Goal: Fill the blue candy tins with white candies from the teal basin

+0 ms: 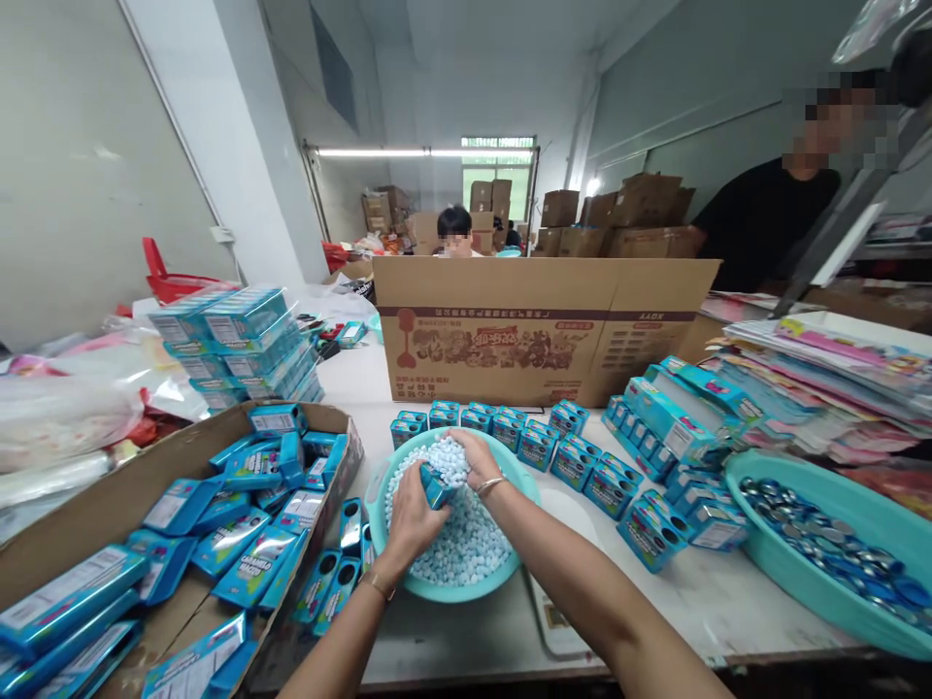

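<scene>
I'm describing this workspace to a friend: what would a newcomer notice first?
Probably the turquoise basin of pale pellets at lower centre, over which the left hand holds a small blue box. Behind stands a brown carton, and more blue boxes lie in a cardboard tray at the left.

The left grip [414, 515] is an ungloved human hand, tapering to a slim wrist. Around that wrist sits a thin bracelet [380, 584], its narrow band pale and metallic, with a faint warm gleam. The left forearm [339, 636] is bare down to the lower edge of the view. The right grip [470, 458] is an ungloved hand too. Its wrist wears a bangle [490, 484], a smooth, shiny, curved band in a light metal tone, looking a little thicker than the left one. The right forearm [568, 563] is bare, slender near the wrist and broader toward the elbow. Any fine engraving is too small to tell.
</scene>
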Motion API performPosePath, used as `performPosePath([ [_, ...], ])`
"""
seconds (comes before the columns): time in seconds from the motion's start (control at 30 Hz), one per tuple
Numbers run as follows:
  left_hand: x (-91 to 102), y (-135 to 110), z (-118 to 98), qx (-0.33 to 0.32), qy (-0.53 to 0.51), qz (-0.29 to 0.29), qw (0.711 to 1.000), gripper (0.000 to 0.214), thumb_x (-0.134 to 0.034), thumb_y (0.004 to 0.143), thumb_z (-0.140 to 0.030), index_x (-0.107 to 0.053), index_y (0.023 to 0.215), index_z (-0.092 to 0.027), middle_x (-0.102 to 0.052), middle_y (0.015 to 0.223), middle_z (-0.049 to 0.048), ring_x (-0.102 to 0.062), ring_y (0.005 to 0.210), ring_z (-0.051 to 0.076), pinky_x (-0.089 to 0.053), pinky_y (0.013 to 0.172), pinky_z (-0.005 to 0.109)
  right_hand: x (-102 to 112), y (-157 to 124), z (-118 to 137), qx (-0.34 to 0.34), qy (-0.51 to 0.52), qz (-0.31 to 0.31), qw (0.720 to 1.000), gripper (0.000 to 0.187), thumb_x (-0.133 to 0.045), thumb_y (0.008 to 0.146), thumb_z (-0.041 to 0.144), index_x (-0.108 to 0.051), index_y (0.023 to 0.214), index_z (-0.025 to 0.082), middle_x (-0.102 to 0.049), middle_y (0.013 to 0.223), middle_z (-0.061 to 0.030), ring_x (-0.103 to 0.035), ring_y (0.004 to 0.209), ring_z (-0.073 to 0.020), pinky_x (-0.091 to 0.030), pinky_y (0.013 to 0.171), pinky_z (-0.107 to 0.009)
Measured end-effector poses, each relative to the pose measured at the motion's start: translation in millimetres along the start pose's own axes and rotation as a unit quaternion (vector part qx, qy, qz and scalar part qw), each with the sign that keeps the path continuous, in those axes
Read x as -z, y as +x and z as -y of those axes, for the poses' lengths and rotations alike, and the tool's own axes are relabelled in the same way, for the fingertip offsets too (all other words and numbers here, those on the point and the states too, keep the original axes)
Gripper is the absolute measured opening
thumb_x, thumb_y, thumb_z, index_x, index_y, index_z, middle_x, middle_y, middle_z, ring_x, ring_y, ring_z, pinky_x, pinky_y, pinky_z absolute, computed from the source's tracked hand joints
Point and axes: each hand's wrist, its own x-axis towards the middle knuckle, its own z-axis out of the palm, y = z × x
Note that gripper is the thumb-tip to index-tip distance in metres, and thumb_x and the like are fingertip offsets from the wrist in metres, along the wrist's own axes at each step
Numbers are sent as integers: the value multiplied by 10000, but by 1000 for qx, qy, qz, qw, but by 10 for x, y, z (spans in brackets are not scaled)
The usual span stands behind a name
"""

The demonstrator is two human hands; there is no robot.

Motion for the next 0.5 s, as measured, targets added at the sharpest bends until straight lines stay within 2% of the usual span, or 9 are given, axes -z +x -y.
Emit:
performPosePath([
  [0.2, 43, -33, -34, -3, -71, -46, 996, 708, -688, 623, -241, -421, 1277, -194, -579, 1297, 121, -555, 1228, 317, -428, 1045, 465, -175, -157, 162, 17, 23, 13, 1000, 248, -779, 556, 372, -642, 645, 186, -663, 630, -8, -612, 621, -167, -496, 655, -295],
  [0.5, 126, 44, -153, 12, -42, -22, 999, 718, -685, 615, -213, -431, 1285, -170, -590, 1294, 139, -558, 1232, 315, -435, 1023, 440, -135, -192, 188, 1, -16, -6, 1000, 207, -754, 572, 332, -633, 653, 185, -671, 640, -18, -604, 616, -168, -483, 645, -294],
])
